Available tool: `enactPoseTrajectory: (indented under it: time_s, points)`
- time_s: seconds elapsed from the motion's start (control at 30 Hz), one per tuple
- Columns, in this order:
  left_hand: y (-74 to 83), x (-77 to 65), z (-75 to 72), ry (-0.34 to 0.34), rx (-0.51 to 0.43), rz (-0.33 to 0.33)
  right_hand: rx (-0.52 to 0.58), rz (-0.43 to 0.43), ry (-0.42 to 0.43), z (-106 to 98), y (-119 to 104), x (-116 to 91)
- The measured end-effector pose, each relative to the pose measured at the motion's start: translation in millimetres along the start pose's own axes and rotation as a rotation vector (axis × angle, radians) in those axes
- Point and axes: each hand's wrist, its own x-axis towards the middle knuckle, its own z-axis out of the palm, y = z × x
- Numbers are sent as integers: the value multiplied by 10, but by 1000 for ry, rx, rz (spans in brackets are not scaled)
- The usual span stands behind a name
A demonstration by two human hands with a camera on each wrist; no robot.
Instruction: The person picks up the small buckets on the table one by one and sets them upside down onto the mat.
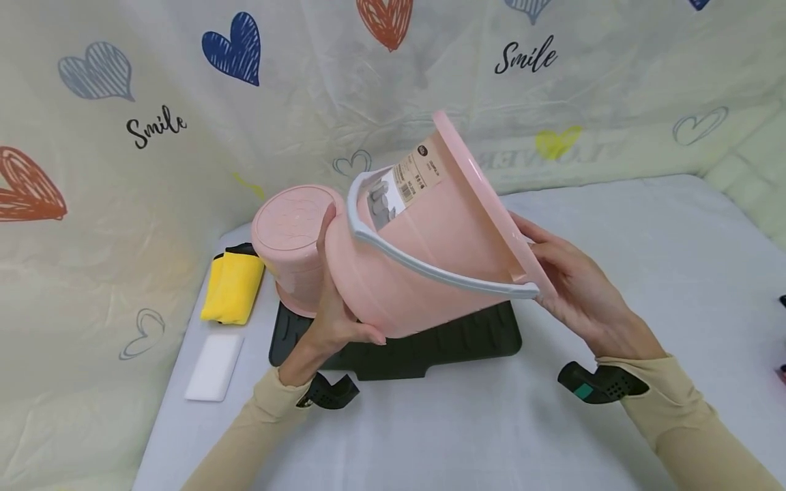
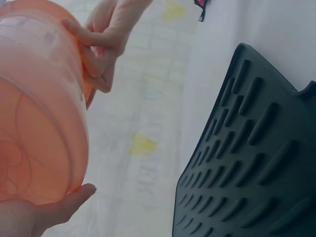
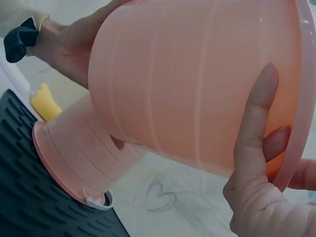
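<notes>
A pink plastic bucket (image 1: 430,239) with a grey handle (image 1: 424,267) and a paper label (image 1: 410,179) is held tilted in the air, its mouth to the right. My left hand (image 1: 334,314) grips it round the base, thumb on the near side. On the other end, my right hand (image 1: 574,290) holds the rim; in the right wrist view its fingers (image 3: 252,128) lie on the outer wall under the lip. Behind my left hand, a second pink bucket (image 1: 288,245) stands upside down on a black ridged mat (image 1: 454,348). The held bucket's inside is hidden.
Left of the mat lies a folded yellow cloth (image 1: 233,286) with black edging, and nearer me a flat white block (image 1: 215,367). A white-covered table (image 1: 645,252) spreads underneath. A patterned curtain (image 1: 430,75) hangs behind. Small dark items (image 1: 782,300) show at the right edge.
</notes>
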Motion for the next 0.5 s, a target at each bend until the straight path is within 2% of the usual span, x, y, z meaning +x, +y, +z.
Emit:
enactPoseTrajectory:
  time_s: [0.27,0.4,0.5]
  points:
    - [-69,-39,-41,21,-78,-67,-15,5,-1,-3,33,23]
    - [-91,-44,-53,7,-79,-66,-7,8,8,-5,37,24]
    - [-95,-103,-90,-4,-79,-79,-10,20,10,-4,41,27]
